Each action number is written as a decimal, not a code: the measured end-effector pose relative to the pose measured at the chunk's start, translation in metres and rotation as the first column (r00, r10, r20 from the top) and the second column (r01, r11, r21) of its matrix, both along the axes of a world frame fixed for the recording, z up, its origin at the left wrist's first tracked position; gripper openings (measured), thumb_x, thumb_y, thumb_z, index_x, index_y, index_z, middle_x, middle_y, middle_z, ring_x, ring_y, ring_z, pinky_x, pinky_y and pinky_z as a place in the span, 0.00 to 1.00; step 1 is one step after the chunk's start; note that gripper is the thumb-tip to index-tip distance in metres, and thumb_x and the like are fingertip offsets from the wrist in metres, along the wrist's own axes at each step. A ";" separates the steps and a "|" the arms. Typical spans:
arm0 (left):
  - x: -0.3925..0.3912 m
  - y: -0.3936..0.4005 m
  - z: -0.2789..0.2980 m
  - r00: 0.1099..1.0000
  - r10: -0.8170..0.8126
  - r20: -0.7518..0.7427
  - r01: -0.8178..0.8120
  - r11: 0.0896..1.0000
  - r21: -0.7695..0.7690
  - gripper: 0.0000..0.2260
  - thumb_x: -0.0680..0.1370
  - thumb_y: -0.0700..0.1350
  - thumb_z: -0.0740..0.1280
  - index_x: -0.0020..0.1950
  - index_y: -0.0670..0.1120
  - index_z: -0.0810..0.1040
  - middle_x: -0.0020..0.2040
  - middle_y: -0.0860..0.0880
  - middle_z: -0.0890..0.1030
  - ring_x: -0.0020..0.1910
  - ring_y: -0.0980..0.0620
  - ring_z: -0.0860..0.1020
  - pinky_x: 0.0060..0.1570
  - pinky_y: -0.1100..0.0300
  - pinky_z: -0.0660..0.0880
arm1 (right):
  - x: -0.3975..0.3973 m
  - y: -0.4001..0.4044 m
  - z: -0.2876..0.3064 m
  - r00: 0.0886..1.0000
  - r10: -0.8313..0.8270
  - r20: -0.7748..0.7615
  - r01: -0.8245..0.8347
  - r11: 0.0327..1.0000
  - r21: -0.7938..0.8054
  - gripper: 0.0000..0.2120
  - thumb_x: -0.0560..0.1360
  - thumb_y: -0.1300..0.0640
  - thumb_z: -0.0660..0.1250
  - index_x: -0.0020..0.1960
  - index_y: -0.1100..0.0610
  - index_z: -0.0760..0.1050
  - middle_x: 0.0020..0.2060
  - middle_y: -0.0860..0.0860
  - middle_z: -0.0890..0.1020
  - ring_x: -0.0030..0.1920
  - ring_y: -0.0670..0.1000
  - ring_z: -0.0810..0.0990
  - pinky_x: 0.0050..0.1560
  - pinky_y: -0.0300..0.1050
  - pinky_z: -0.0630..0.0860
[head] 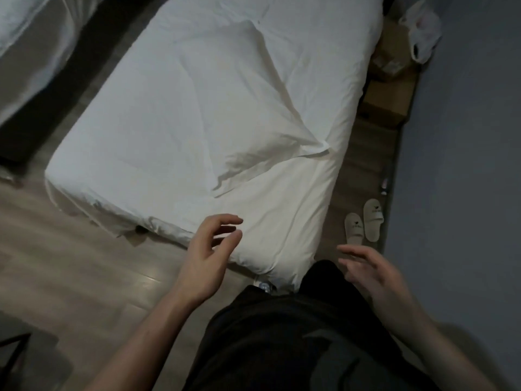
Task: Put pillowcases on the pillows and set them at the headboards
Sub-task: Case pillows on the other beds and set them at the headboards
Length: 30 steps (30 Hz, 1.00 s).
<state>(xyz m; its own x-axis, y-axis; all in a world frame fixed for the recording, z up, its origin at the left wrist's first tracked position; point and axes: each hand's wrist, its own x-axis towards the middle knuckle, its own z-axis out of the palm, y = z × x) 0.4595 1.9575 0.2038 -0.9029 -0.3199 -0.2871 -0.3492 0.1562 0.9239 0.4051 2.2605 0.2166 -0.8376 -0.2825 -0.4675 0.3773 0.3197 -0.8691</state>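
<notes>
A white pillow (pixel 225 103) in a white pillowcase lies at an angle across the middle of the bed (pixel 282 221), its open flap end toward the near right. I stand at the bed's near end. My left hand (pixel 208 258) hovers over the near edge of the bed with fingers loosely curled, holding nothing. My right hand (pixel 375 275) hangs in the air beside the bed's near right corner, fingers spread and empty. Neither hand touches the pillow.
A second bed (pixel 31 52) with white bedding stands at the far left across a dark gap. Cardboard boxes (pixel 389 88) and a white plastic bag (pixel 423 29) line the grey wall on the right. A pair of white slippers (pixel 363 221) sits on the wooden floor.
</notes>
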 end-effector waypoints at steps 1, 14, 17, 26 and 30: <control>-0.004 0.001 0.001 1.000 0.011 -0.013 -0.011 1.000 0.007 0.09 0.79 0.48 0.67 0.58 0.52 0.81 0.61 0.53 0.82 0.60 0.54 0.81 0.57 0.65 0.75 | 0.003 0.002 0.002 1.000 -0.002 -0.003 0.002 1.000 0.005 0.26 0.65 0.28 0.72 0.56 0.42 0.83 0.53 0.45 0.88 0.58 0.45 0.85 0.57 0.38 0.81; -0.027 0.071 -0.019 0.971 0.227 0.075 -0.225 0.974 -0.030 0.12 0.78 0.50 0.66 0.59 0.51 0.82 0.62 0.55 0.81 0.63 0.57 0.79 0.58 0.66 0.76 | -0.130 0.012 -0.015 0.957 0.291 0.010 -0.291 0.957 0.005 0.12 0.80 0.53 0.69 0.61 0.41 0.81 0.55 0.48 0.86 0.62 0.45 0.83 0.65 0.49 0.78; -0.060 0.102 -0.022 0.947 0.305 0.102 -0.303 0.952 -0.039 0.11 0.79 0.51 0.67 0.59 0.52 0.82 0.62 0.55 0.81 0.63 0.57 0.79 0.59 0.62 0.76 | -0.174 0.037 -0.022 0.937 0.348 0.022 -0.347 0.937 -0.032 0.17 0.74 0.42 0.70 0.62 0.43 0.81 0.54 0.49 0.87 0.61 0.45 0.83 0.64 0.41 0.78; -0.207 0.207 0.006 0.906 0.419 0.067 -0.417 0.908 -0.037 0.11 0.79 0.50 0.66 0.60 0.53 0.81 0.63 0.57 0.81 0.64 0.56 0.79 0.59 0.63 0.75 | -0.313 0.133 -0.037 0.899 0.431 0.077 -0.434 0.900 0.031 0.11 0.81 0.59 0.69 0.60 0.46 0.82 0.51 0.46 0.86 0.58 0.48 0.84 0.65 0.54 0.79; -0.223 0.239 0.009 0.884 0.458 0.089 -0.456 0.889 -0.046 0.11 0.79 0.50 0.66 0.61 0.53 0.81 0.63 0.56 0.81 0.65 0.55 0.79 0.61 0.60 0.75 | -0.358 0.136 -0.028 0.878 0.476 0.051 -0.476 0.879 -0.003 0.11 0.81 0.58 0.68 0.60 0.45 0.82 0.52 0.51 0.87 0.56 0.46 0.85 0.63 0.53 0.80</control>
